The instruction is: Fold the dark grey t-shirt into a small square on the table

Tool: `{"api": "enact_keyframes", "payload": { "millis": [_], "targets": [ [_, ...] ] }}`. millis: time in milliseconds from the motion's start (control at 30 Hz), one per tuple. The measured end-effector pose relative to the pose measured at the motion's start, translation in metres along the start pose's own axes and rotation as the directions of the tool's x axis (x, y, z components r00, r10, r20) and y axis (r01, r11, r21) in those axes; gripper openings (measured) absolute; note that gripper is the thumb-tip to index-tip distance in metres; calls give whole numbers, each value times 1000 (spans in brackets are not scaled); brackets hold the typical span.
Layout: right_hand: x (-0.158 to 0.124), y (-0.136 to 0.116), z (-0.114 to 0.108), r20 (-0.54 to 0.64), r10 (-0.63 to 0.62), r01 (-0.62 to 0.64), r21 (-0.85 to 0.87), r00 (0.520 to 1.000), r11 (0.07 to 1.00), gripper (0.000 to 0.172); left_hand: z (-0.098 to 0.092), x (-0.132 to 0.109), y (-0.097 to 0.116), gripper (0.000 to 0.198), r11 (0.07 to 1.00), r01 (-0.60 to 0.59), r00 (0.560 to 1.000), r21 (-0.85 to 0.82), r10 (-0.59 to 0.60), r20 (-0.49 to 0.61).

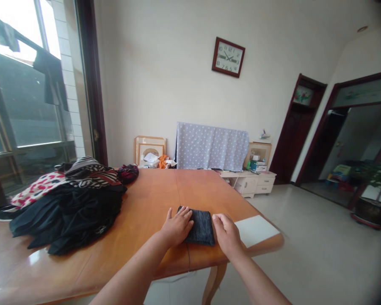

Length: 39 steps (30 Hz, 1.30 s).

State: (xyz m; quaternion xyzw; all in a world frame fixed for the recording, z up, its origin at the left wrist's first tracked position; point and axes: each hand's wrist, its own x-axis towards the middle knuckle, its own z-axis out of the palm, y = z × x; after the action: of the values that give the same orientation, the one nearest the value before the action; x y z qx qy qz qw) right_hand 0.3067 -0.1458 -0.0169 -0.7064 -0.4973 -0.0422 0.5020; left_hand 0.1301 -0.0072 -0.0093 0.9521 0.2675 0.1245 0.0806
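A dark grey folded cloth (202, 228) lies flat on the wooden table (152, 203), near its front edge. My left hand (178, 225) rests on the left part of the cloth, palm down with fingers spread. Just beside the cloth's right edge is my right hand (226, 231), its fingers curled closed; whether anything is inside them is hidden.
A heap of clothes, black (79, 216) and patterned (89, 171), covers the table's left side. A white sheet (256, 230) lies at the right corner. Beyond the table stand a cloth-covered object (211, 147), a white cabinet (257, 183) and leaning frames (150, 149).
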Motion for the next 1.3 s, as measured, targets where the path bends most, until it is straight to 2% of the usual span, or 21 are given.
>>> {"api": "enact_keyframes", "payload": {
  "millis": [133, 267, 400, 533, 733, 967, 1300],
  "targets": [
    [15, -9, 4, 25, -19, 19, -25, 1000, 1000, 45, 8, -1, -8, 61, 1000, 19, 998, 18, -20, 54],
    [28, -27, 19, 143, -67, 83, -109, 987, 991, 49, 7, -1, -8, 62, 1000, 11, 998, 21, -12, 66],
    [33, -36, 40, 350, -64, 165, -266, 935, 950, 53, 4, -1, -6, 63, 1000, 18, 996, 9, -19, 88],
    [28, -20, 55, 464, 6, 191, -375, 886, 907, 58, 4, -2, -4, 63, 999, 32, 994, 3, -33, 109],
    [19, 5, 62, 465, 80, 131, -404, 882, 905, 61, 6, 0, -3, 68, 998, 69, 990, 11, -70, 120],
    [15, 7, 64, 431, 109, 92, -420, 896, 903, 66, 3, 6, -6, 74, 997, 74, 989, 10, -75, 126],
    [13, 15, 68, 413, 129, 67, -428, 901, 901, 66, 6, -1, -10, 79, 992, 123, 989, -12, -121, 88]
  ]
}}
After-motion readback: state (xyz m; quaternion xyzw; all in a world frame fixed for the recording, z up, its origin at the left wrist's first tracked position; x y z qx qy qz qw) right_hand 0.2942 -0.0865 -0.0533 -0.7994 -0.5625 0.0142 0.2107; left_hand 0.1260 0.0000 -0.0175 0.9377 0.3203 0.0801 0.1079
